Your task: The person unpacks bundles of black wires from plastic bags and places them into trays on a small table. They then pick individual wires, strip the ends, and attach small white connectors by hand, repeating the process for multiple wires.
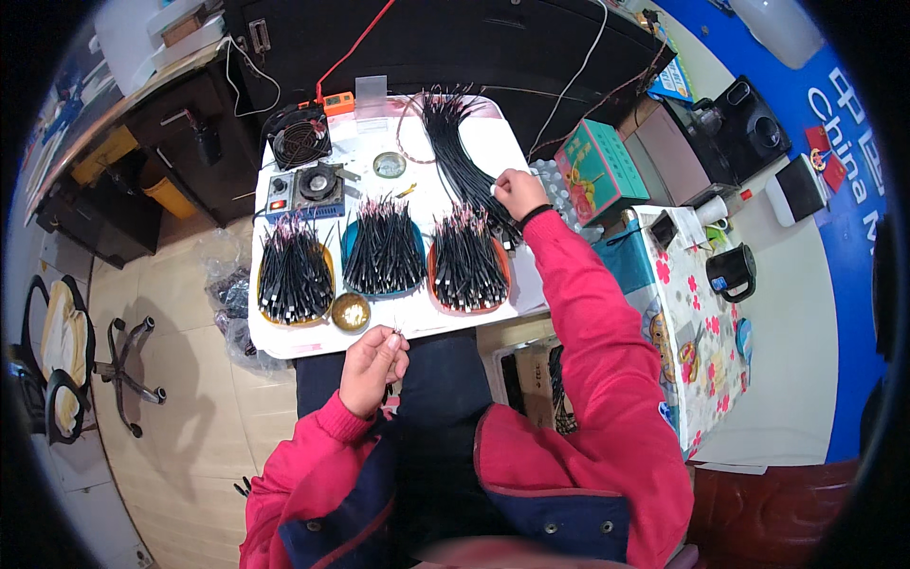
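Just in front of the table's near edge, my left hand (373, 370) is closed, thumb against fingers, on a thin cable whose fine wire ends (397, 332) stick up past the fingertips. My right hand (521, 195) reaches out to the right side of a long bundle of black cables (462, 152). Its fingers are curled at the bundle's edge, with a small white bit at the fingertips; what they grip is too small to make out. Three tubs of short black cables stand nearer me: a yellow one (331, 275), a blue one (348, 248) and an orange one (506, 284).
On the white table (427, 332) are a small round dish (351, 311), a blue heating unit (318, 188), a fan (300, 142), a glass dish (389, 165) and an orange device (338, 103). A green box (607, 161) stands right, beside a flower-patterned cloth (697, 322).
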`<action>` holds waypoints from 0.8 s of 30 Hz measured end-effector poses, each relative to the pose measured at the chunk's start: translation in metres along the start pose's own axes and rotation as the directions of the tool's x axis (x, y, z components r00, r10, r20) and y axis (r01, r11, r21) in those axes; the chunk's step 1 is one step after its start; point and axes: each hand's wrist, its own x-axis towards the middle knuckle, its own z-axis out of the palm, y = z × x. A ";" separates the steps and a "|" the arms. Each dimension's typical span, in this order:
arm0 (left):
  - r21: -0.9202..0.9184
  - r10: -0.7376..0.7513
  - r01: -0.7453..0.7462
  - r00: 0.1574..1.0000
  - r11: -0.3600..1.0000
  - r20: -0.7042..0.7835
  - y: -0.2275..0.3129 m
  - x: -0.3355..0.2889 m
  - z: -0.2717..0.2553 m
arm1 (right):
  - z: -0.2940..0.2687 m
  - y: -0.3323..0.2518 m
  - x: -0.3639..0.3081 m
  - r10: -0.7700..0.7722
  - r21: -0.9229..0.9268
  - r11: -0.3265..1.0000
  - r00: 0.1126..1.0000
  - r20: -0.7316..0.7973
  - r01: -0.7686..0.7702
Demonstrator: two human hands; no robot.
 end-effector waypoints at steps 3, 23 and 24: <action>-0.021 0.024 -0.023 1.000 0.999 0.015 -0.003 0.008 -0.006 | 0.026 0.012 0.014 0.021 -0.213 0.977 0.982 0.189 0.020; -0.106 -0.016 0.015 1.000 0.994 -0.015 -0.003 0.010 0.006 | 0.042 0.030 0.020 -0.067 -0.109 0.992 0.998 -0.007 0.066; -0.093 -0.003 0.001 1.000 0.996 -0.027 -0.002 0.008 0.007 | 0.042 0.028 0.022 -0.055 -0.141 0.989 0.998 -0.042 0.049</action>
